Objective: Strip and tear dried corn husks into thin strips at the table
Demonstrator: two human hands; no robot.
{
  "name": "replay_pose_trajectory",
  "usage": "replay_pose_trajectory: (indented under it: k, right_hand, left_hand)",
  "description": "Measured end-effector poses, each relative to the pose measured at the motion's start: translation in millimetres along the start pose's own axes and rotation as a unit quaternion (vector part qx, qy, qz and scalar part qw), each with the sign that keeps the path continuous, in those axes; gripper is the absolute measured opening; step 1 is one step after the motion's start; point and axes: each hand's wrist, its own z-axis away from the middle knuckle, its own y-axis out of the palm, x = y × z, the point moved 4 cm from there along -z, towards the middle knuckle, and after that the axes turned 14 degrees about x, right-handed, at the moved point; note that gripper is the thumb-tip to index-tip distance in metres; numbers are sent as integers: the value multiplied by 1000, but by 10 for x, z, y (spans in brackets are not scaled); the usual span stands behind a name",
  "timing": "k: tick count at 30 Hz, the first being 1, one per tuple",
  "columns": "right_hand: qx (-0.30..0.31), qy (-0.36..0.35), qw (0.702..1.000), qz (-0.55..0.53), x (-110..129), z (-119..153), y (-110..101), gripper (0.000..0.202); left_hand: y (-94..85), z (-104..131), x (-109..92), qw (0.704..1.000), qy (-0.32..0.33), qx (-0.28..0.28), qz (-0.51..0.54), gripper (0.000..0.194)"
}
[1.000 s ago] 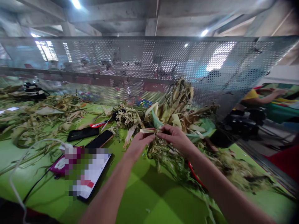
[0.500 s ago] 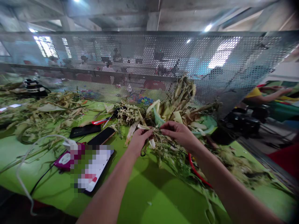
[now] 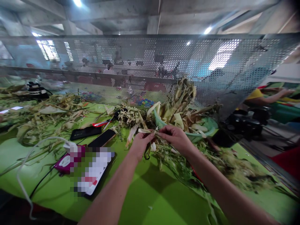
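Note:
My left hand point(image 3: 141, 143) pinches a pale strip of dried husk point(image 3: 144, 131) between thumb and fingers. Close beside it on the right, my right hand point(image 3: 174, 137) has its fingers closed on the strip's other end, where small dry fibres show. Both hands are over the green table point(image 3: 150, 200), just in front of a light green basket point(image 3: 187, 135) heaped with dry husks point(image 3: 180, 100). Green and brown plant scraps point(image 3: 173, 159) lie beneath my right hand and forearm.
Phones point(image 3: 102, 137), a red-handled cutter point(image 3: 100, 123), a purple power adapter point(image 3: 70, 161) with a white cable and a tablet point(image 3: 98, 175) lie left. More husks point(image 3: 56, 109) spread behind them. A perforated metal screen point(image 3: 140, 62) stands at the back; a person's arm point(image 3: 274, 97) shows far right.
My right hand has moved slightly left and down, closer to my left hand, and its fingers have closed on the strip. The red loop under my right forearm is now mostly hidden.

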Motion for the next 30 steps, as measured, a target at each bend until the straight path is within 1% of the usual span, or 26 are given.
replay_pose_trajectory:
  k: [5,9,12,15,20,22,24,26,28,30]
  right_hand:
    - [-3,-1,1000,9,-45,-5,14,25]
    - [7,8,999,30,-68,-12,24,26]
    - [42,18,998,32,-60,-14,30,27]
    - [88,31,995,38,-43,-7,-3,29]
    - [138,61,984,92,19,58,-209,27]
    - [150,76,980,108,57,134,-304,26]
    - [153,86,977,121,91,246,-384,26]
    - [147,98,976,131,88,388,-450,26]
    - [121,104,977,143,39,561,-529,27]
    - [71,103,979,162,-47,774,-634,30]
  left_hand:
    - [-43,-21,43,1000,5,21,-14,30]
    - [-75,-19,51,999,1,13,-30,35]
    - [-89,-16,38,999,-4,3,-38,35]
    - [-126,-22,20,999,-8,-24,-44,30]
    - [-203,-55,11,996,3,-60,-61,25]
    - [-204,-44,4,996,11,-73,-55,25]
    - [-168,-11,-10,997,13,-73,-34,25]
    - [-92,26,-30,999,9,-37,-4,24]
    - [-18,62,-44,1000,-14,0,18,24]
    - [26,89,-60,999,-33,19,25,24]
